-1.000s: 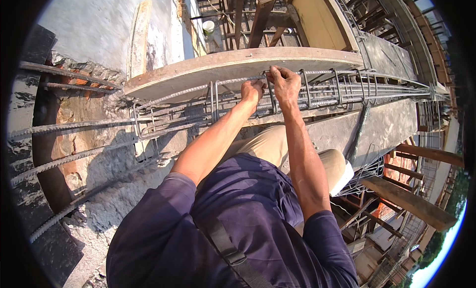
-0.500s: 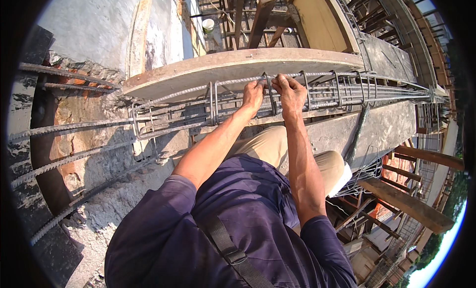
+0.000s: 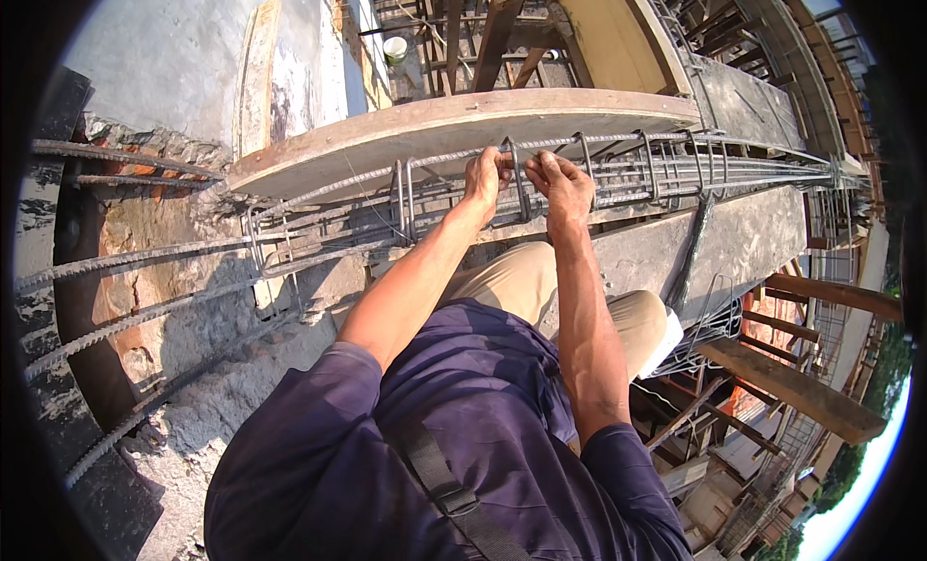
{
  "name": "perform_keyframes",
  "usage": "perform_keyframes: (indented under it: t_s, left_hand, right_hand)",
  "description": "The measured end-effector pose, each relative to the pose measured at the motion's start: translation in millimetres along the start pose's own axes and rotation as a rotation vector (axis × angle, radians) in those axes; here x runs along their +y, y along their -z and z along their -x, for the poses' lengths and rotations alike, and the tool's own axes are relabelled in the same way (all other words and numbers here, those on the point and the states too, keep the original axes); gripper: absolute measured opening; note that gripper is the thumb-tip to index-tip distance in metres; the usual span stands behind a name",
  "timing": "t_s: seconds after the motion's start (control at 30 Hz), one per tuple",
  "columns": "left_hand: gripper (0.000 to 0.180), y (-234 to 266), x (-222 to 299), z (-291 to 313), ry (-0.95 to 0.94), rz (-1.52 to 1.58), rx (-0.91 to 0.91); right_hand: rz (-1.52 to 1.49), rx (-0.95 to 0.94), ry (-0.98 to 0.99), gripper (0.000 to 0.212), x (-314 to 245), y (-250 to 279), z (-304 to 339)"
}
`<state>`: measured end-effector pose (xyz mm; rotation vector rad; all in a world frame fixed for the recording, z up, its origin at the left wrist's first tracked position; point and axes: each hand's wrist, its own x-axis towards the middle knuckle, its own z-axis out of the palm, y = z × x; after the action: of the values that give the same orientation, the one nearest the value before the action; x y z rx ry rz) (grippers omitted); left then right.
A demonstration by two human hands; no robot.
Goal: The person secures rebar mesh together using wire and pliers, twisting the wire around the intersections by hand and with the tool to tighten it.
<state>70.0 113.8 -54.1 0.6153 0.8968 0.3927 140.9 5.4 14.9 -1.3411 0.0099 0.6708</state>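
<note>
Both my hands work at the top of a rebar cage (image 3: pixel 666 180), on either side of one steel stirrup (image 3: pixel 519 196). My left hand (image 3: pixel 486 182) is closed just left of that stirrup, fingers curled at the upper ribbed bar (image 3: pixel 439 158). To its right, my right hand (image 3: pixel 565 186) is closed, thumb and fingers pressed together close to the bar. Whatever each pinches is too small or hidden to make out. A thin wire (image 3: pixel 365 196) curves across the cage left of my left hand. Another pair of stirrups (image 3: pixel 404 202) stands near it.
Behind the cage runs a wooden formwork board (image 3: pixel 454 122). Several ribbed bars (image 3: pixel 135 260) stick out at the left above broken concrete (image 3: pixel 212 406). A grey board (image 3: pixel 744 238) lies right of my knees, with a bundle of wires (image 3: pixel 693 257) over it. Timber props (image 3: pixel 792 387) stand lower right.
The stirrup between my hands leans differently, and my hands are slightly farther apart along the upper bar. A thin curved wire now shows at the left. The view has shifted a little.
</note>
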Motion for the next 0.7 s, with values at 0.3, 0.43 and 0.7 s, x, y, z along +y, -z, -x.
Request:
perform_keyframes:
  t_s: [0.3, 0.43, 0.7]
  left_hand:
    - [0.034, -14, 0, 8, -0.081, -0.240, 0.087]
    - [0.033, -13, 8, 13, -0.065, -0.288, 0.040]
    - [0.030, -21, 8, 18, -0.022, -0.208, 0.076]
  right_hand:
    - [0.070, 0.001, -0.166, 0.017, 1, 5, -14]
    - [0.081, 0.011, -0.151, 0.017, 8, 10, -16]
    - [0.070, 0.061, -0.215, 0.015, 10, 8, -20]
